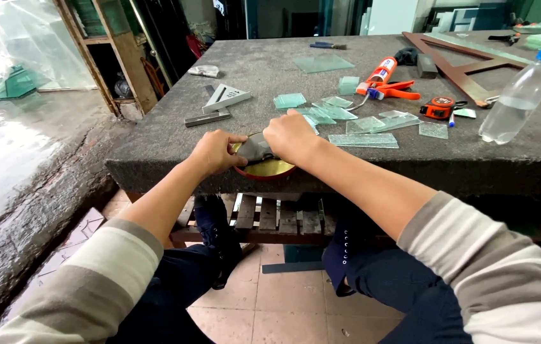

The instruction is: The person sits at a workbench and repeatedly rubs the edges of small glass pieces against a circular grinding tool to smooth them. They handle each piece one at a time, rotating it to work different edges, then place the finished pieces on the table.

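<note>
Sitting at the near edge of a grey tabletop point(156, 143), a person has both hands on a round gold disc with a red rim point(269, 169). The disc lies flat right at the front edge. The left hand point(216, 153) is curled on the disc's left side and pinches a small grey piece point(254, 150), maybe a cloth, that lies on the disc. The right hand point(291, 135) is bent over the same grey piece and grips it from the other side. Just behind the hands lie many small pieces of clear glass point(363, 141). A metal square ruler point(222, 100) sits near on the left. Farther right are an orange tape measure point(438, 107), a tube in an orange squeeze gun point(385, 81), and a clear plastic bottle with a blue cap point(517, 99).
</note>
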